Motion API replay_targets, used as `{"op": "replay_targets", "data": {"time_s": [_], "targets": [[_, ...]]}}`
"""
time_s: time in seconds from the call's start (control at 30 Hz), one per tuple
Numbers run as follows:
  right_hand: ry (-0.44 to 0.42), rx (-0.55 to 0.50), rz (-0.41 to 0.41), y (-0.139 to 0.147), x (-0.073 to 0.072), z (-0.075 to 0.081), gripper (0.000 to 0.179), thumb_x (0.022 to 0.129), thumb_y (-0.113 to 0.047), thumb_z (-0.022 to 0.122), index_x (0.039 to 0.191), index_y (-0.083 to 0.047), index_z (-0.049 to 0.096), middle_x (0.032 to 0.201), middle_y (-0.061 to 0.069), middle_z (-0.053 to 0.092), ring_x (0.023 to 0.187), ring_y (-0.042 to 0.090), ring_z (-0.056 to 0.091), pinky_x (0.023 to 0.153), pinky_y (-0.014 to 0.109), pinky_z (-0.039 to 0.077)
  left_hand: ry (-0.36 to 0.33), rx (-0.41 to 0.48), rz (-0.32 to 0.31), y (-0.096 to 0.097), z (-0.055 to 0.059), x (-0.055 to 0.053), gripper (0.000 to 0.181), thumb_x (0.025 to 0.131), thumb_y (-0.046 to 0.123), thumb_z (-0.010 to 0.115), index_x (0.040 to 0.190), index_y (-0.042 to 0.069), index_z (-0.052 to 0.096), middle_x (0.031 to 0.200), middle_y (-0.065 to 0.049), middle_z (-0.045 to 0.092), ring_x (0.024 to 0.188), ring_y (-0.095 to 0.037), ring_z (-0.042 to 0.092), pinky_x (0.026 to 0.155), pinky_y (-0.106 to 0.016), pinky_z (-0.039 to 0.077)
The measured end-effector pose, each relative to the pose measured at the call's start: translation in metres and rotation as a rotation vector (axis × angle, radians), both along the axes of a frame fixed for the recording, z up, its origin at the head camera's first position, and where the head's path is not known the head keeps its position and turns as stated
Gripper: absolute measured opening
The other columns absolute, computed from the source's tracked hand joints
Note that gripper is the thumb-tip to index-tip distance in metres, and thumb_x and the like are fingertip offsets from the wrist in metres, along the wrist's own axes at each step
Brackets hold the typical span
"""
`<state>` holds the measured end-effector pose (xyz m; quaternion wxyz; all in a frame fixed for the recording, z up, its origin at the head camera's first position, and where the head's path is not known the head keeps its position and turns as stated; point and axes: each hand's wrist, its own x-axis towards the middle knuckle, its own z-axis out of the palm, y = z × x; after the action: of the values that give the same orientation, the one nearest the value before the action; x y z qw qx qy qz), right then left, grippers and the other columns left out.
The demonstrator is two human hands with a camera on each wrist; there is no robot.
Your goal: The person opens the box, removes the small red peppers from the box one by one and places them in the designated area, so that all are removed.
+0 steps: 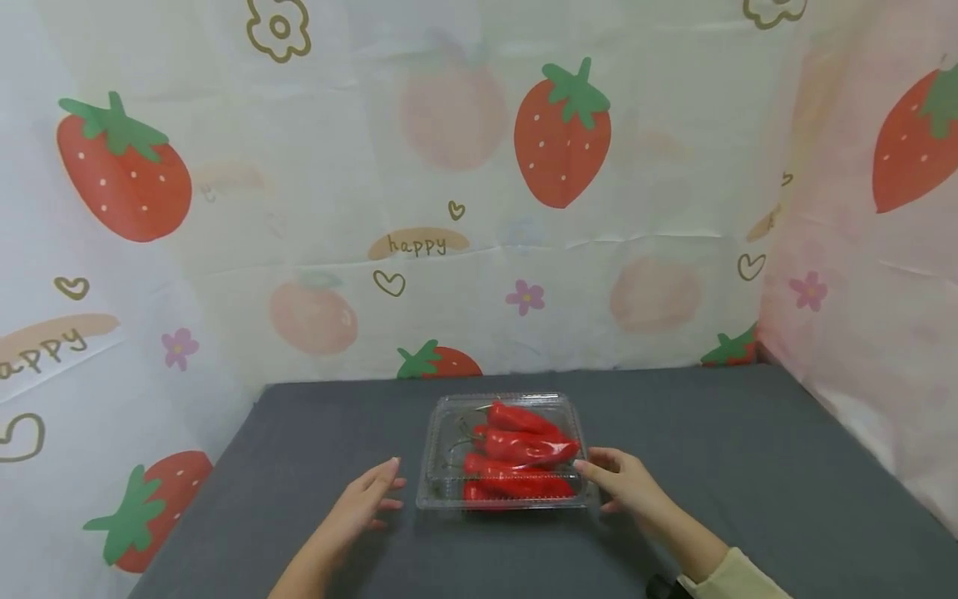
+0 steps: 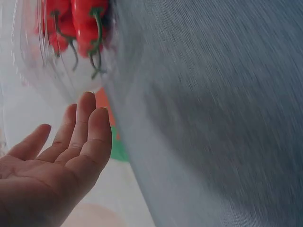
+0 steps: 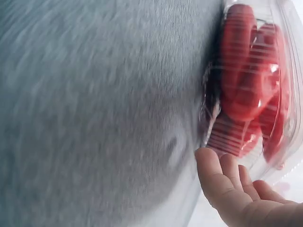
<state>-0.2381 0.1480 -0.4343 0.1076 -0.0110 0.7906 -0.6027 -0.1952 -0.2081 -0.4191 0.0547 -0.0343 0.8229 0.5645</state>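
A clear plastic clamshell box (image 1: 449,433) with its lid down sits on the dark grey table, holding several red peppers (image 1: 524,448) with green stems. My left hand (image 1: 365,495) is to the left of the box, apart from it, palm toward it. In the left wrist view that hand (image 2: 66,161) has its fingers loosely extended with nothing in them. At the box's right side is my right hand (image 1: 624,482), fingertips right at the edge. The right wrist view shows its fingers (image 3: 213,175) lightly bent beside the box wall (image 3: 289,118).
The dark grey cloth-covered table (image 1: 322,424) reaches back to a white curtain (image 1: 674,108) printed with strawberries, which also hangs along both sides. A pale sleeve (image 1: 737,578) and a black strap (image 1: 662,587) show at my right wrist.
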Motion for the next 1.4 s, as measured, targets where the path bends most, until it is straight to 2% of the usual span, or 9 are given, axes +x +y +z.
{"op": "replay_targets", "data": {"time_s": [0.1,0.23,0.47,0.63,0.83,1.0,1.13,1.27,1.4], "targets": [[-0.005,-0.030,-0.007,-0.004,0.000,-0.002,0.061,0.096,-0.026,0.063,0.136,0.015,0.042,0.130,0.026,0.053,0.116,0.036,0.052,0.071,0.046,0.055,0.012,-0.002,-0.011,0.010,-0.002,-0.002,0.071,0.102,0.049,0.041,0.142,-0.010,0.038,0.127,-0.029,0.055,0.100,-0.036,0.063,0.078,-0.051,0.051],[-0.015,-0.064,-0.002,-0.009,0.000,-0.003,0.060,0.095,-0.024,0.063,0.135,0.015,0.041,0.124,0.025,0.055,0.111,0.034,0.055,0.072,0.048,0.055,0.027,-0.004,0.005,0.018,-0.004,-0.003,0.065,0.103,0.044,0.043,0.137,-0.011,0.043,0.122,-0.027,0.058,0.096,-0.034,0.064,0.075,-0.049,0.052],[-0.031,-0.079,-0.014,-0.022,-0.001,-0.003,0.058,0.092,-0.023,0.067,0.129,0.014,0.043,0.118,0.023,0.054,0.105,0.032,0.056,0.071,0.050,0.055,0.043,-0.008,0.094,0.018,-0.005,-0.002,0.055,0.100,0.033,0.053,0.127,-0.016,0.052,0.118,-0.027,0.060,0.084,-0.024,0.063,0.071,-0.044,0.053],[-0.070,-0.060,-0.028,-0.031,-0.001,-0.002,0.048,0.090,-0.026,0.070,0.115,0.009,0.050,0.102,0.015,0.056,0.087,0.024,0.058,0.066,0.047,0.056,0.030,0.007,0.160,0.013,-0.005,0.000,0.052,0.097,0.028,0.059,0.122,-0.017,0.054,0.106,-0.021,0.063,0.073,-0.017,0.056,0.066,-0.040,0.052],[-0.124,-0.029,-0.017,-0.037,0.001,0.001,0.036,0.090,-0.031,0.069,0.096,0.002,0.056,0.078,0.007,0.056,0.068,0.017,0.056,0.059,0.040,0.055,-0.009,-0.011,0.187,0.009,-0.005,-0.001,0.056,0.095,0.032,0.064,0.121,-0.017,0.054,0.104,-0.021,0.064,0.070,-0.016,0.058,0.064,-0.038,0.051],[-0.129,-0.014,-0.001,-0.040,0.003,0.003,0.033,0.091,-0.032,0.067,0.091,0.000,0.057,0.070,0.004,0.053,0.064,0.016,0.053,0.054,0.036,0.055,-0.053,-0.052,0.183,0.009,-0.005,-0.001,0.067,0.092,0.040,0.065,0.122,-0.019,0.052,0.109,-0.025,0.062,0.071,-0.019,0.062,0.058,-0.035,0.050],[-0.134,-0.012,0.018,-0.041,0.002,0.003,0.032,0.092,-0.033,0.065,0.082,-0.004,0.057,0.065,0.002,0.050,0.060,0.015,0.049,0.049,0.031,0.052,-0.071,-0.053,0.193,0.010,-0.006,0.000,0.074,0.089,0.044,0.068,0.121,-0.020,0.049,0.107,-0.026,0.061,0.062,-0.017,0.061,0.050,-0.029,0.048],[-0.134,-0.017,0.057,-0.041,0.001,0.003,0.036,0.094,-0.036,0.063,0.072,-0.009,0.053,0.060,0.001,0.046,0.056,0.013,0.046,0.045,0.026,0.048,-0.099,-0.027,0.208,0.011,-0.005,0.001,0.075,0.087,0.047,0.069,0.119,-0.018,0.050,0.096,-0.021,0.061,0.055,-0.014,0.059,0.046,-0.026,0.045],[-0.131,-0.015,0.047,-0.042,0.003,0.004,0.036,0.095,-0.035,0.063,0.076,-0.006,0.052,0.056,0.001,0.043,0.052,0.013,0.046,0.042,0.023,0.045,-0.133,-0.020,0.219,0.014,-0.004,0.003,0.077,0.086,0.053,0.068,0.117,-0.016,0.051,0.089,-0.015,0.057,0.052,-0.014,0.059,0.045,-0.026,0.045]]}}
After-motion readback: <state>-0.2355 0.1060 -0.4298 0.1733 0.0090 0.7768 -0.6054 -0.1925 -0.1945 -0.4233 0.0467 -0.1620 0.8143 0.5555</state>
